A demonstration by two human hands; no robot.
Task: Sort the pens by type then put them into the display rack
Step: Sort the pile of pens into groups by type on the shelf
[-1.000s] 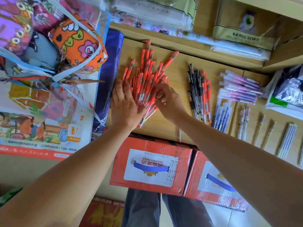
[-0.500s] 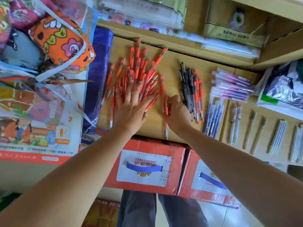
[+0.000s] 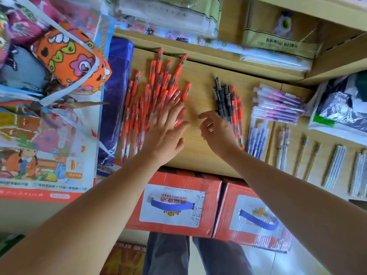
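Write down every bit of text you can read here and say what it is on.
"YANJING BEER": upside down on the white label of the near red carton.
"YANJ...": label of the second red carton, the rest unreadable.
"×10" and "×1": among Chinese characters on the bottom strip of the cartoon poster pack.
Chinese print on the tan packet: too blurred to read.
Print on the pens: too small to read.
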